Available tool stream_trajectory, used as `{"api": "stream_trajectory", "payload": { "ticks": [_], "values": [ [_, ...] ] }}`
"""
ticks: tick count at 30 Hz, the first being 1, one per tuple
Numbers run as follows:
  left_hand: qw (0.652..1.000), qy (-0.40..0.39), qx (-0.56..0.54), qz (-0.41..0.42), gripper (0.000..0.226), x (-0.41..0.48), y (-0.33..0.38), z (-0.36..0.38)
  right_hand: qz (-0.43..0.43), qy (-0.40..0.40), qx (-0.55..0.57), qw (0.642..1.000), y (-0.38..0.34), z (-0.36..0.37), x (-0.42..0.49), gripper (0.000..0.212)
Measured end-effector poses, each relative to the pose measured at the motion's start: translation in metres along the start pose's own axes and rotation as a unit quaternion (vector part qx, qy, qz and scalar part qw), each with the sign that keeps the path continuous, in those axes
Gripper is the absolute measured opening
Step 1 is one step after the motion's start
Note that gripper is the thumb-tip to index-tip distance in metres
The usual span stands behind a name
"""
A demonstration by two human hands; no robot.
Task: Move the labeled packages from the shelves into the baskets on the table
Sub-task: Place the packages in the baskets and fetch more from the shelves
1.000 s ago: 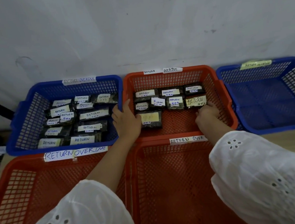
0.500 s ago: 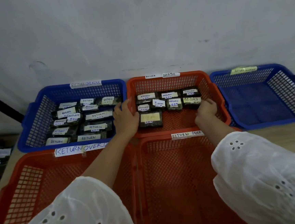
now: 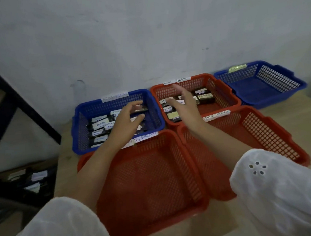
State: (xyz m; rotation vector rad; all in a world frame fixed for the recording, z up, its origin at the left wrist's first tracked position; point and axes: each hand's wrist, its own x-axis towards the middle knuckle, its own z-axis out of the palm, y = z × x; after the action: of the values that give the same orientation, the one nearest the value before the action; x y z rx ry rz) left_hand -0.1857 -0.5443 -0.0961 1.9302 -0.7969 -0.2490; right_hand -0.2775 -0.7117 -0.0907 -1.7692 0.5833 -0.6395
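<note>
Five plastic baskets are sitting on the wooden table [image 3: 222,230]: three red and two blue. The back row is showing a blue basket [image 3: 80,132] on the left, a red basket [image 3: 221,87] in the middle and a second blue basket [image 3: 284,95] on the right, which is holding no packages. In front, two red baskets, one on the left [image 3: 189,173] and one on the right [image 3: 276,135], are lying bare inside. Dark labeled packages [image 3: 100,125] are lying in the left blue basket, roughly ten of them, though the arm is covering some; another group of packages [image 3: 204,97] is lying in the back red basket, about seven showing. The left hand [image 3: 127,121] is hovering over the left blue basket with fingers spread and curled, gripping nothing. The right hand [image 3: 182,104] is hovering over the back red basket, fingers extended and apart, also holding nothing. Both arms are wearing white eyelet sleeves [image 3: 281,191]. More labeled packages [image 3: 34,182] are lying on a low shelf at the far left, too blurred for counting
</note>
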Motion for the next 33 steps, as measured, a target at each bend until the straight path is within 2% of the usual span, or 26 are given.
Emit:
{"api": "stream_trajectory", "payload": {
  "ticks": [4,8,14,20,26,33],
  "values": [
    [1.0,0.007,-0.012,0.025,0.037,-0.065,0.002,-0.038,-0.033,-0.078,0.009,0.996,-0.032,0.026,-0.064,0.051],
    [0.998,0.051,-0.015,0.039,0.036,-0.144,0.011,-0.07,-0.033,-0.135,0.028,0.99,-0.056,0.05,-0.14,0.05],
    [0.997,0.072,-0.021,0.032,0.038,-0.27,0.01,-0.123,-0.014,-0.177,0.066,0.982,-0.088,0.092,-0.259,0.044],
    [0.992,0.122,0.008,-0.03,0.038,-0.359,-0.006,-0.202,-0.002,-0.247,0.06,0.967,-0.121,0.151,-0.335,0.042],
    [0.985,0.165,0.025,-0.04,0.038,-0.421,-0.026,-0.287,-0.027,-0.31,0.064,0.948,-0.165,0.242,-0.385,0.041],
    [0.981,0.187,0.029,-0.049,0.037,-0.485,-0.074,-0.411,-0.013,-0.331,0.099,0.938,-0.21,0.377,-0.449,0.038]
  ]
}}
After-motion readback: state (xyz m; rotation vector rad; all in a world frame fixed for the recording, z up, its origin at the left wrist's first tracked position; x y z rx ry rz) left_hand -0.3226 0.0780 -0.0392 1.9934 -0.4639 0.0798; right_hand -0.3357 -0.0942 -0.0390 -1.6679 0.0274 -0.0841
